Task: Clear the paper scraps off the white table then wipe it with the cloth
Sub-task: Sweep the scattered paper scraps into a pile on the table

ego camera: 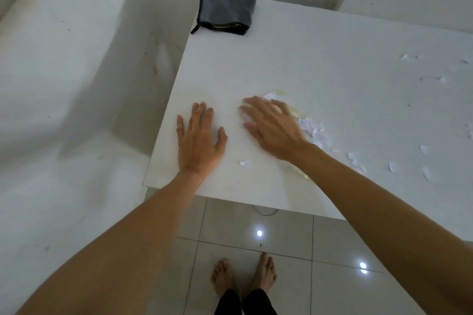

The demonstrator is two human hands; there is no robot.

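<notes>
Fig.: head view, looking down on white worktop [332,64]. Left hand [198,139], frame centre-left, lies flat on the worktop nr its left edge, fingers straight & slightly spread, holding nothing. Right hand [272,126], just right of it at frame centre, fingers straight & together, palm down over the left end of a heap of paper scraps [316,130]; motion-blurred, so contact w/ the scraps cannot be told. More loose scraps [394,166] scattered toward the right edge of frame; one single scrap [245,163] lies betw. the two wrists. Folded grey cloth [225,16] sits at the worktop's far left corner, upper centre of frame, well apart from both hands. Bare feet [244,279] on tiled floor [294,238], bottom centre.
</notes>
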